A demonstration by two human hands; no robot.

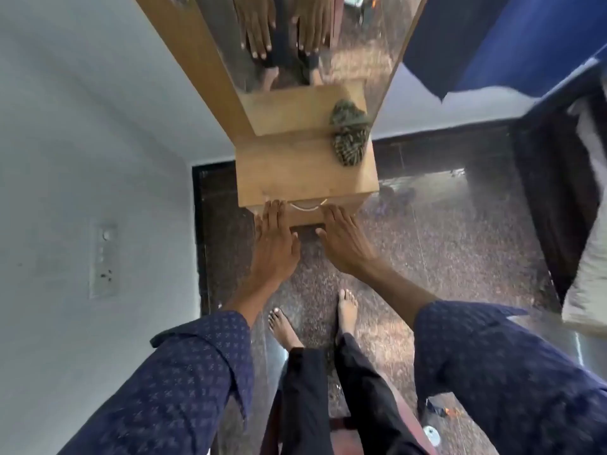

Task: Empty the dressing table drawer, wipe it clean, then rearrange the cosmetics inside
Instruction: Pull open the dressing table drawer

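A person stands at a wooden desk (295, 169) with a mirror (295, 37) above it, both hands laid flat against the drawer (305, 215) front at the desk's near edge. The left hand (274, 239) and right hand (343, 241) have fingers straight and gripping nothing, one either side of the pale handle (308, 206). The drawer looks closed or nearly so; its contents are hidden and no cosmetics show. A crumpled patterned cloth (348, 142) sits at the far right corner of the desk top. Whether this is the start or the finish, one frame cannot settle.
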